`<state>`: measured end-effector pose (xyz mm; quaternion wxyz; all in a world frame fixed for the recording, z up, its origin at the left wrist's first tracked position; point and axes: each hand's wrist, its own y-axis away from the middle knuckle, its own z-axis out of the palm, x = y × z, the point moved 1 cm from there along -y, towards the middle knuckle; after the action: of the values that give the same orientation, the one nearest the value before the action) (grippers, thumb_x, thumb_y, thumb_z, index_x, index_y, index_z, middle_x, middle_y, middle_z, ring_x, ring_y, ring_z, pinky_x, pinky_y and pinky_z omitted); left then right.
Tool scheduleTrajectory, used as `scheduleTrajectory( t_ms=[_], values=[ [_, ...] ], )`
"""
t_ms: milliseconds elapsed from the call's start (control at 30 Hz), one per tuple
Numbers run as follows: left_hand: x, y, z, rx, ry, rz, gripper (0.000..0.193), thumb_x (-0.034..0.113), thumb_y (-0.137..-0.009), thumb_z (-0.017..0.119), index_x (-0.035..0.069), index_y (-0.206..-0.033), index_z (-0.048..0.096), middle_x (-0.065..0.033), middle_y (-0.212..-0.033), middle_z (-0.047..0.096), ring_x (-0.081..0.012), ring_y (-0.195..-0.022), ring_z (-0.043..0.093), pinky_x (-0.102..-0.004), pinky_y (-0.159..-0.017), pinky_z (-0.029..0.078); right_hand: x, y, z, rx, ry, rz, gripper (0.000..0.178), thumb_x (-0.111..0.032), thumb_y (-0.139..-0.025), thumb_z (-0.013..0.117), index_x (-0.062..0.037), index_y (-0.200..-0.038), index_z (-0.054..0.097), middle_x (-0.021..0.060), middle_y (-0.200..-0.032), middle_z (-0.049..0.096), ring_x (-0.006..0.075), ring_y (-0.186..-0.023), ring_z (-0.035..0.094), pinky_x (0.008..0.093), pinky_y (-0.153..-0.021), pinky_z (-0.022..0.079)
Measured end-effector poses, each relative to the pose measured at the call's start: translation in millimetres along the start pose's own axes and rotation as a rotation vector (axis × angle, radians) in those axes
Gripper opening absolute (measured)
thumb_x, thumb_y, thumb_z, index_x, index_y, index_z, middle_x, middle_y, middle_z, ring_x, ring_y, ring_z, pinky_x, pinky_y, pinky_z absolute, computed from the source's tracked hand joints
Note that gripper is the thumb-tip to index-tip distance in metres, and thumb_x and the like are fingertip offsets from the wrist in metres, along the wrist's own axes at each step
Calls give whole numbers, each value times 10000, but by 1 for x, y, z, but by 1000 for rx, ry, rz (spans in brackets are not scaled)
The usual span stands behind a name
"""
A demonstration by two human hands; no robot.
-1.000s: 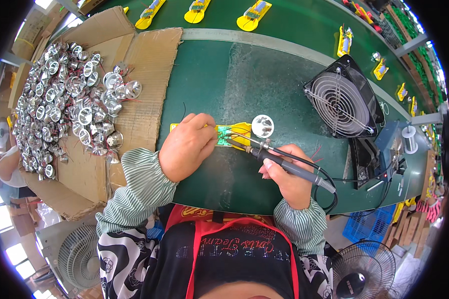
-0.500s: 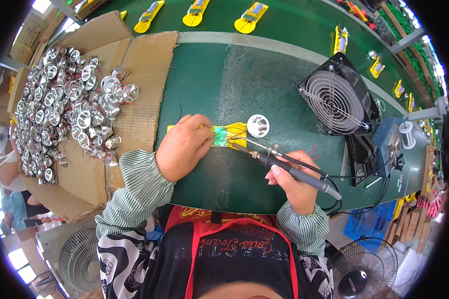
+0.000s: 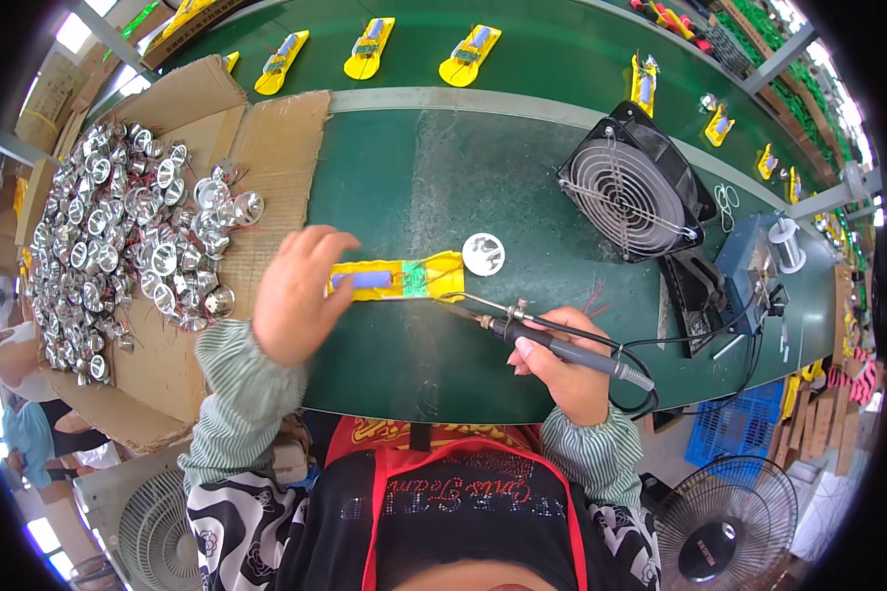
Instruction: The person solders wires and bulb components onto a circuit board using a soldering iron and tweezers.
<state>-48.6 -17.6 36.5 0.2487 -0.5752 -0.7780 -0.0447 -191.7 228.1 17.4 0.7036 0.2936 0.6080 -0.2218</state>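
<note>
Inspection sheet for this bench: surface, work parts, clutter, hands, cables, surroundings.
Surface: green benchtop, pale scuffed band
Job's things: yellow housing with violet cylinder and green circuit board; silver reflector beside its wide end
Clutter: cardboard box with heaped reflectors at left; black framed fan at right
Hands: left hand open at the housing's left end, contact unclear; right hand grips soldering iron
Cables: black cable, looped near the iron's rear end
Surroundings: more yellow housings beyond; floor fans; person, far left
</note>
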Motion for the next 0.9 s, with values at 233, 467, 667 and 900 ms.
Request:
scheduleTrajectory(
  t_ms=[233, 467, 667, 900],
  values=[
    [-23, -1, -2, -365, -169, 59, 487, 179, -683, 694, 68, -1131, 539, -110, -943, 558, -303, -864, 540, -387, -786, 456, 0, -5, -1, -13, -29, 2, 157, -20, -777, 659, 50, -889, 574, 101, -739, 659, 113, -628, 630, 223, -542, 512],
    [-11, -122, 34, -234, -141, 110, 378, 253, -712, 669, 51, -1021, 589, -149, -893, 549, -318, -853, 556, -391, -767, 465, 4, -15, -18, 25, -28, -17, 155, -39, -791, 660, 35, -902, 581, 81, -712, 655, 93, -613, 618, 215, -518, 493],
    [22, -276, 106, -147, -60, -47, 452, 307, -749, 639, 6, -1080, 580, -197, -935, 611, -324, -954, 574, -397, -842, 453, -1, -24, -32, 102, -49, 56, 169, -71, -792, 670, 19, -899, 575, 81, -731, 662, 97, -621, 624, 210, -555, 500],
    [19, -373, 185, -10, 459, 146, 631, 254, -781, 618, 52, -1319, 356, -233, -1265, 433, -374, -1128, 474, -415, -976, 384, 0, -37, -42, 186, -81, 114, 165, -24, -780, 654, 34, -900, 557, 127, -733, 656, 142, -614, 630, 241, -546, 504]
  ],
)
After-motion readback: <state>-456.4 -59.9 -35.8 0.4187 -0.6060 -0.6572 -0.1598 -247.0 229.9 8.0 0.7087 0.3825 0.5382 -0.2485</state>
